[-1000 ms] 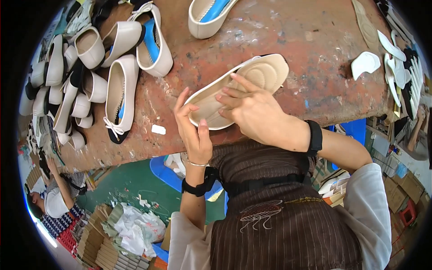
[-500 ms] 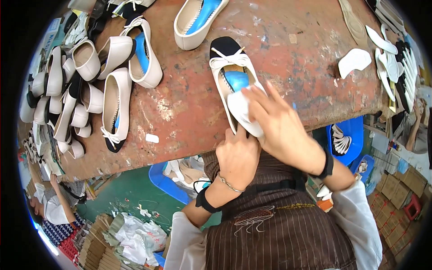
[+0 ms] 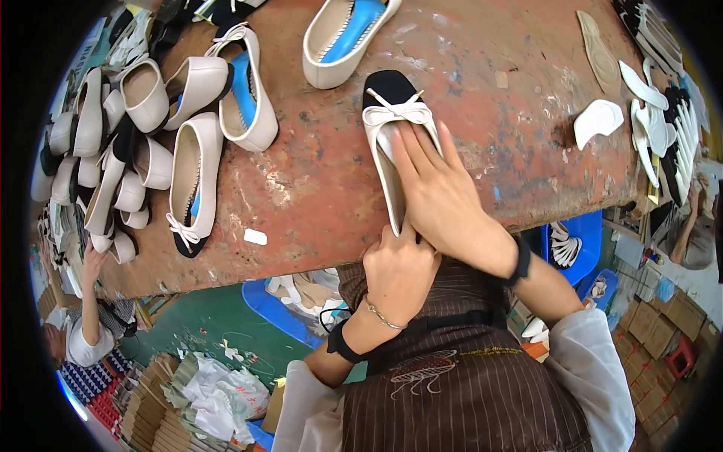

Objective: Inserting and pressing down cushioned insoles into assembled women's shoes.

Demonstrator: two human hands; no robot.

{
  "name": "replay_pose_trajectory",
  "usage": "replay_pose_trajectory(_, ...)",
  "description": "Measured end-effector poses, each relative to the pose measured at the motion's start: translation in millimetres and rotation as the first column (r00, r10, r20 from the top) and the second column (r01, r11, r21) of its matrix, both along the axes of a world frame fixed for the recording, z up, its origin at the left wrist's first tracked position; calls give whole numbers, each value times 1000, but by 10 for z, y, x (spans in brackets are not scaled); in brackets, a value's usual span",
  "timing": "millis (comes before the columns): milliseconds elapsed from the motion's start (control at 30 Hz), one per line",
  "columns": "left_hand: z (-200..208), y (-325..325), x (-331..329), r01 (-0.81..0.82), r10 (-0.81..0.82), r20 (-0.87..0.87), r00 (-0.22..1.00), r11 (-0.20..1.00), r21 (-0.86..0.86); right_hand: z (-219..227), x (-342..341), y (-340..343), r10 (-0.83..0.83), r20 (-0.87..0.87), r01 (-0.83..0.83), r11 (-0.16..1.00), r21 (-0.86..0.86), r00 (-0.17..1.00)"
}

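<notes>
A cream ballet flat (image 3: 397,111) with a black toe cap and a bow lies on the worktable, its toe pointing away from me. My left hand (image 3: 399,273) is closed around its heel end, fingertips hooked at the back rim. Inside the shoe lies my right hand (image 3: 444,197), fingers stretched out flat and reaching under the bow. Beneath those fingers only a sliver of the white insole (image 3: 385,140) shows; the rest is covered. Left of this pair of hands lies another ballet flat (image 3: 196,162), toe toward me.
Many cream shoes (image 3: 145,98) crowd the left side of the red-brown worktable (image 3: 316,188). One shoe (image 3: 331,71) lies beyond my hands. White insole pieces (image 3: 599,120) lie at the right. Blue bins (image 3: 584,241) stand below the edge. A person (image 3: 86,331) is at far left.
My right hand has pushed forward into the shoe with the white insole, its fingers now flat toward the toe. The left hand stays at the heel. The person at left has reached toward the shoes.
</notes>
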State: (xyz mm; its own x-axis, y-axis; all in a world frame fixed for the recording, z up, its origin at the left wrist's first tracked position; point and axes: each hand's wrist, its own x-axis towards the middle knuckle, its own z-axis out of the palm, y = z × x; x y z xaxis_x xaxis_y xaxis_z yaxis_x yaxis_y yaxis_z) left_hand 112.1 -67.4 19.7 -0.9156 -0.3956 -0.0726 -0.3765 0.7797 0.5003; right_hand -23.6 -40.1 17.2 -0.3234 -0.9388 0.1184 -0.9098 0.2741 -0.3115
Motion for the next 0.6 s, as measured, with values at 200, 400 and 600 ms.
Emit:
replay_pose_trajectory(200, -18, 5, 15, -38, 38, 13, 999, 999, -7, 107, 4, -12, 39, -77, -31, 995, 97, 996)
replay_pose_trajectory(400, 3, -7, 29, 19, -20, 23, 1000, 1000, 5, -136, -51, -193, 18, -124, 5, 983, 182, 992)
replay_pose_trajectory(600, 56, 18, -66, 38, -36, 31, 999, 998, -59, -537, -84, -378, -24, -290, 59, 992, 110, 957)
